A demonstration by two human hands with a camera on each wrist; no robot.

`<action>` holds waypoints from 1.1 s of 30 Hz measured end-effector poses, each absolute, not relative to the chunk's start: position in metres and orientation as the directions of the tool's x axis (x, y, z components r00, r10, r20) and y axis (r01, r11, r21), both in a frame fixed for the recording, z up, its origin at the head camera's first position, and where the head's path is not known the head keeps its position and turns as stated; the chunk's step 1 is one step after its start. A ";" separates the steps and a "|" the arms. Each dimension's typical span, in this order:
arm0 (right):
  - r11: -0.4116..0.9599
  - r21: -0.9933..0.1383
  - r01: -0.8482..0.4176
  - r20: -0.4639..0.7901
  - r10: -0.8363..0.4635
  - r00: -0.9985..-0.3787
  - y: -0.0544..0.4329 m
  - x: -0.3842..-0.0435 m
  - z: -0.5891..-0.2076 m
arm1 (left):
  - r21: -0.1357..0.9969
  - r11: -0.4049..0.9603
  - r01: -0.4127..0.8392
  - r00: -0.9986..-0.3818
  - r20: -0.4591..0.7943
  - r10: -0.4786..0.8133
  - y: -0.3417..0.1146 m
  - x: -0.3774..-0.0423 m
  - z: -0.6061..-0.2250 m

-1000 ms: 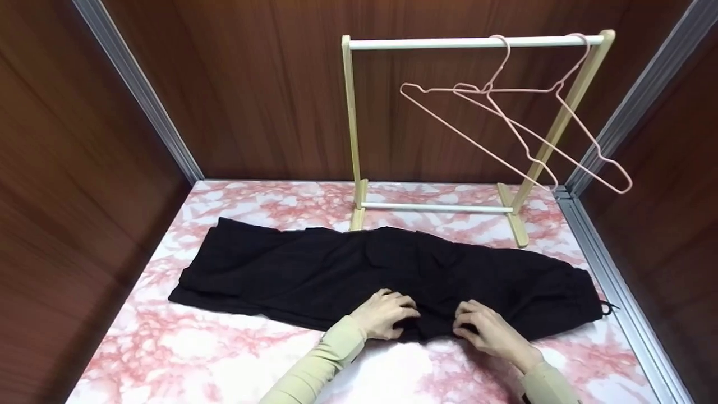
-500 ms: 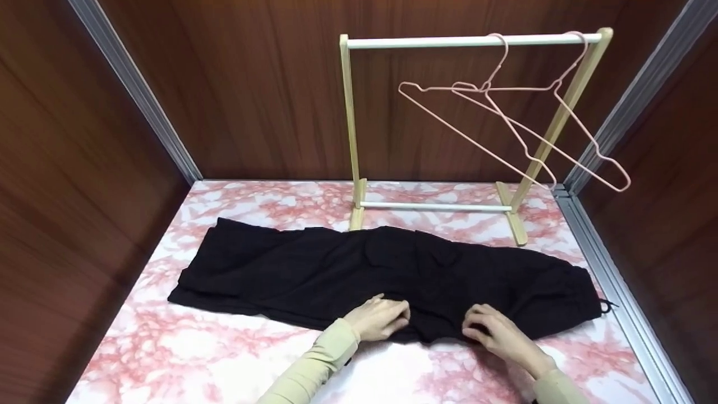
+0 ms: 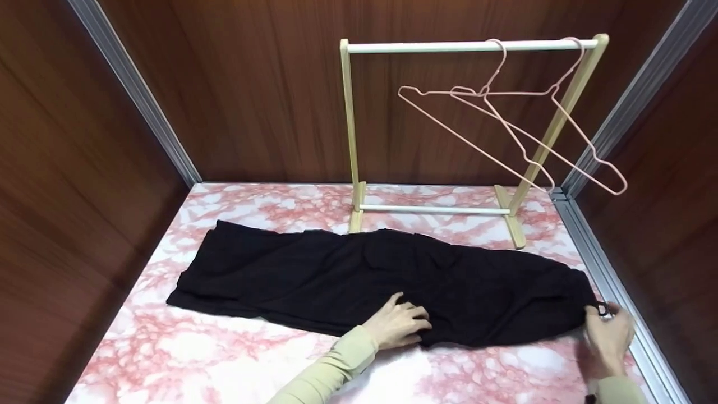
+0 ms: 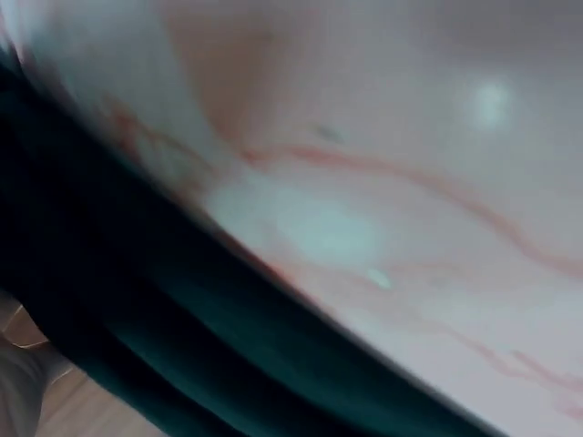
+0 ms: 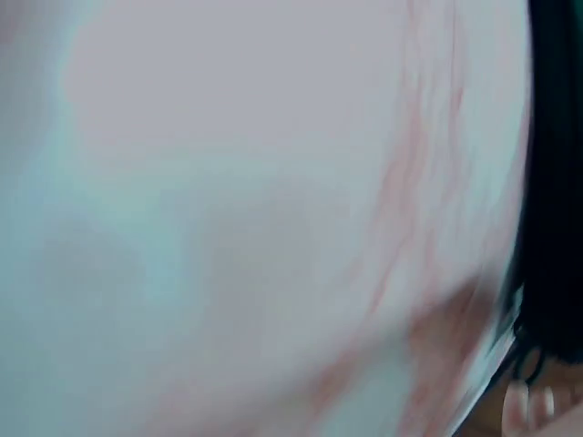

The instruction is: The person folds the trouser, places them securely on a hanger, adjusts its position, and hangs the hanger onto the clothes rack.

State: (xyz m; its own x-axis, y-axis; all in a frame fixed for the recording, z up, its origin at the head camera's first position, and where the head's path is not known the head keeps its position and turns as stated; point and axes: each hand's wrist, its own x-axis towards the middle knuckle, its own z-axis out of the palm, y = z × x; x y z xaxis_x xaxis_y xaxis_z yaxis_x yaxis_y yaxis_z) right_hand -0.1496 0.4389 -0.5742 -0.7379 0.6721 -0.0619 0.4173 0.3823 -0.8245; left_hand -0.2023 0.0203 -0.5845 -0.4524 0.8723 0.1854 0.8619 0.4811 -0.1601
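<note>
A pair of black trousers, folded lengthwise, lies across the marbled pink-and-white table. Its hems point left and its waist end points right, where a dark drawstring sticks out. My left hand rests on the near edge of the trousers around their middle, its fingers bent and spread on the cloth. At the waist end is my right hand, with thumb and fingers apart beside the drawstring. The right wrist view catches its fingertips just below the drawstring loop. Dark cloth folds cross the left wrist view.
Behind the trousers stands a small wooden rack with a white top bar. Two pink hangers hang toward its right end. Brown wood-look panels surround the table, with a metal rail along the right edge.
My right hand has left the near edge of the trousers and moved right to the waist end. My left hand has shifted slightly right, its fingers more spread. The near edge lies flatter.
</note>
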 end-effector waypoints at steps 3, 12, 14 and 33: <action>0.336 -0.801 0.495 -0.245 0.570 -0.784 0.449 -0.150 -0.572 | -0.112 0.492 0.863 -0.473 0.157 0.867 0.025 -0.201 -0.585; 0.357 -0.792 0.496 -0.310 0.464 -0.829 0.464 -0.153 -0.563 | 0.110 0.490 0.865 -0.500 0.104 0.859 0.021 -0.202 -0.586; 0.386 -0.763 0.519 -0.294 0.508 -0.809 0.467 -0.153 -0.561 | 0.141 0.482 0.865 -0.496 0.097 0.863 0.019 -0.203 -0.586; 0.628 -0.602 0.492 -0.215 0.467 -0.858 0.475 -0.159 -0.567 | 0.120 0.479 0.870 -0.488 0.066 0.870 0.005 -0.202 -0.588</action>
